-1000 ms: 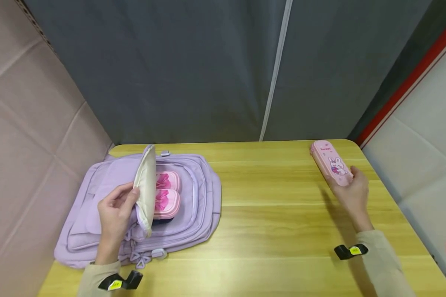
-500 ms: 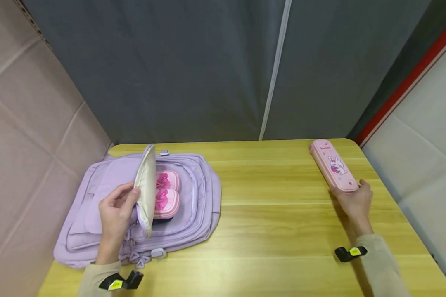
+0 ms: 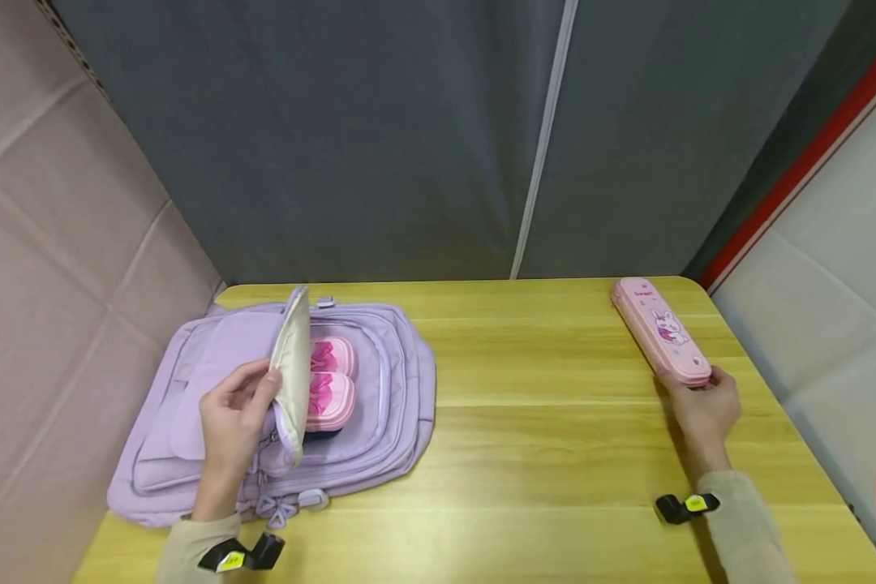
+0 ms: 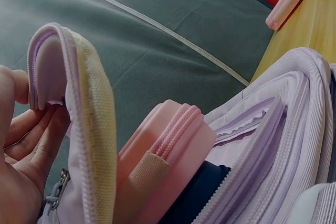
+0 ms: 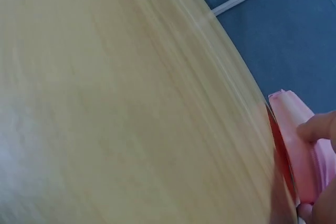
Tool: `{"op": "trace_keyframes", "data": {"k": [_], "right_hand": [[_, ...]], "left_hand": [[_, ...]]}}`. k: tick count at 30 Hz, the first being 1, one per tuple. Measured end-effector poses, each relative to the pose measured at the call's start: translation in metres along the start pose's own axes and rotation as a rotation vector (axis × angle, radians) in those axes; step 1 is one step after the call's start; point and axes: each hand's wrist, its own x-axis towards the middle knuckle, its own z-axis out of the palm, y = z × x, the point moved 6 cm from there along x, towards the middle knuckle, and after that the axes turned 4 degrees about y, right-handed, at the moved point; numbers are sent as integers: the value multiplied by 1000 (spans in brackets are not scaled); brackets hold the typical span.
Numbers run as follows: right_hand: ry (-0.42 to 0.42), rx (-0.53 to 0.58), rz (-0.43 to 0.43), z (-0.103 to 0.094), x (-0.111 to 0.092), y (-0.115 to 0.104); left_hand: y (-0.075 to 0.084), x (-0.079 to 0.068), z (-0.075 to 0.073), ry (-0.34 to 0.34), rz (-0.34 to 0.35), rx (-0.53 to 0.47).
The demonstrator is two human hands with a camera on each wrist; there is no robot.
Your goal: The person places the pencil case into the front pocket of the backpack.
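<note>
At the left of the table lies a lavender backpack (image 3: 409, 389), its front pocket unzipped. My left hand (image 3: 231, 422) pinches the edge of the pocket flap (image 3: 290, 377), which stands up with its cream lining toward the right. Two pink cases with bow prints, a nearer case (image 3: 328, 401) and a farther case (image 3: 333, 355), sit in the pocket, partly hidden by the flap. Far to the right, my right hand (image 3: 704, 414) grips the near end of a pink pencil case (image 3: 660, 328) with a rabbit print. Thumb and fingers lie on either side of it.
Below the pink cases in the pocket, something dark blue (image 4: 197, 195) shows. Zipper pulls (image 3: 276, 511) hang at the backpack's near side. A grey curtain (image 3: 409, 162) closes off the table's back. A pale wall (image 3: 832, 324) stands at the right.
My right hand has shifted toward the near end of the pencil case, uncovering more of its lid. The case itself has barely moved. My left hand and the flap stay much the same.
</note>
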Motion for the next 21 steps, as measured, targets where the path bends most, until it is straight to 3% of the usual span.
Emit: {"op": "trace_keyframes", "data": {"k": [6,21], "right_hand": [[43,67,45,-3,-2,-1],[-33,230,-53,23,-33,-34]], "left_hand": [[0,0,0,4,-8,9],[0,-2,1,2,-17,9]]}}
